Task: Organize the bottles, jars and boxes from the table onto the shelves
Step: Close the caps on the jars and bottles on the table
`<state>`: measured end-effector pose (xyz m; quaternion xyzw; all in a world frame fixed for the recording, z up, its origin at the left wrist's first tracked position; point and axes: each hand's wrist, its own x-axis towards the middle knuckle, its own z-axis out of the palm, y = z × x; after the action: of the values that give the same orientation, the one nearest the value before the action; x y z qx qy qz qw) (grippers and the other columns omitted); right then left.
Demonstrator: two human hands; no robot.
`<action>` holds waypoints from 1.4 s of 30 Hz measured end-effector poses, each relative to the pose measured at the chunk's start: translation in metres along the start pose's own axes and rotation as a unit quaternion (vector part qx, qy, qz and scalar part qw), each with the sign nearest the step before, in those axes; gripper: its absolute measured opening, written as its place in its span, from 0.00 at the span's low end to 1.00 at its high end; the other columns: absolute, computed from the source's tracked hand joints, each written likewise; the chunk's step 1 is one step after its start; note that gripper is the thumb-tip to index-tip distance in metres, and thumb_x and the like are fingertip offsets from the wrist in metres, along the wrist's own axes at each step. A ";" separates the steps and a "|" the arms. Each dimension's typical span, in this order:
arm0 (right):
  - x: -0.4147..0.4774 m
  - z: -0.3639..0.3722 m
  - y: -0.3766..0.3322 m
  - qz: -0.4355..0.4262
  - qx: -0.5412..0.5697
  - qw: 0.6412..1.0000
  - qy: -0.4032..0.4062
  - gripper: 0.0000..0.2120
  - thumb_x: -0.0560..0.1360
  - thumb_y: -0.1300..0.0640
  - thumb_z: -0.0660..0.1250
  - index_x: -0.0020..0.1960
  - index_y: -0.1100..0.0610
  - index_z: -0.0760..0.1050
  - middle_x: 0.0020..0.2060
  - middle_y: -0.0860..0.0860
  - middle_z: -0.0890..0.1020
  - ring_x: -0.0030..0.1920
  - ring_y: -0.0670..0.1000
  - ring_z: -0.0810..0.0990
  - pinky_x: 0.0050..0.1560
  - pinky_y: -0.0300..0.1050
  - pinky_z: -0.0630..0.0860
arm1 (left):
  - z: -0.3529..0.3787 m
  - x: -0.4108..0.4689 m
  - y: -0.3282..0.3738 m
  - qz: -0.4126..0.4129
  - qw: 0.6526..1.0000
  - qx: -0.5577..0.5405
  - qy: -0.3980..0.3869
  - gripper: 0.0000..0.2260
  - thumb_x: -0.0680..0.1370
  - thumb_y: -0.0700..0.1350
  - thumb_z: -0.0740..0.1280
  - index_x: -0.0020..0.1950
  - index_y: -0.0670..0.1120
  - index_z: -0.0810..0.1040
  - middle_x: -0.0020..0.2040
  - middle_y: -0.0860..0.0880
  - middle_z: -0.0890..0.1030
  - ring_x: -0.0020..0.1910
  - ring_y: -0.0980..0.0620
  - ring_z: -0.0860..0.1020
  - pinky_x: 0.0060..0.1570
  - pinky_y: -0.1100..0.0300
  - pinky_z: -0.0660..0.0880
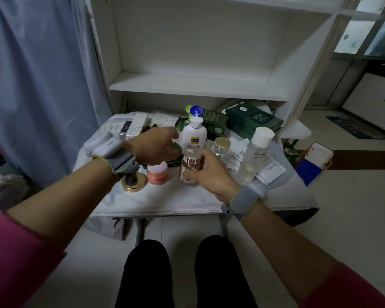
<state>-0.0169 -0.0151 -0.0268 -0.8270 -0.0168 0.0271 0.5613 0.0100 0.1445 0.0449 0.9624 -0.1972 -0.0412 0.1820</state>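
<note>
A small cloth-covered table (156,203) holds bottles, jars and boxes under an empty white shelf (187,85). My right hand (211,174) grips a clear bottle with a rose-gold collar (188,167) standing near the table's front. My left hand (153,145) reaches over a small dark green item (173,150), fingers curled round it beside the white lotion bottle (193,136). A pink jar (157,173) and a gold-rimmed lid (134,184) sit below my left wrist. A tall clear bottle with a white cap (257,150) stands right.
Dark green boxes (253,121) lie at the table's back right, a white box (132,127) at the back left, a gold-capped glass jar (221,147) and paper leaflets (267,167) in the middle right. A blue curtain (38,85) hangs left. My knees are under the table edge.
</note>
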 end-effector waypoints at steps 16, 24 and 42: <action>0.009 0.014 0.003 -0.044 -0.225 0.973 0.025 0.21 0.75 0.62 0.67 0.64 0.58 0.64 0.59 0.57 0.75 0.56 0.57 0.75 0.50 0.45 0.71 | 0.008 -0.004 -0.013 0.001 1.000 0.009 -0.020 0.17 0.78 0.41 0.65 0.66 0.42 0.70 0.62 0.43 0.76 0.46 0.49 0.76 0.41 0.63 0.71; 0.008 0.026 0.007 -0.169 -0.373 0.907 0.098 0.21 0.75 0.66 0.64 0.66 0.57 0.67 0.62 0.57 0.70 0.58 0.60 0.74 0.54 0.57 0.76 | 0.009 -0.007 -0.017 -0.019 0.999 -0.008 -0.040 0.16 0.78 0.39 0.64 0.66 0.44 0.71 0.61 0.44 0.79 0.43 0.51 0.78 0.38 0.65 0.72; 0.008 0.070 -0.018 -0.205 -0.277 0.938 0.046 0.25 0.73 0.64 0.68 0.68 0.59 0.66 0.65 0.56 0.69 0.64 0.58 0.71 0.62 0.50 0.70 | 0.006 -0.039 -0.055 -0.066 0.995 0.059 -0.054 0.17 0.75 0.38 0.67 0.64 0.45 0.74 0.58 0.47 0.80 0.46 0.51 0.77 0.52 0.59 0.75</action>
<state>-0.0137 0.0569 -0.0361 -0.9289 -0.1669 -0.1318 0.3033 -0.0061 0.2053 0.0198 0.9788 -0.1451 -0.0929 0.1112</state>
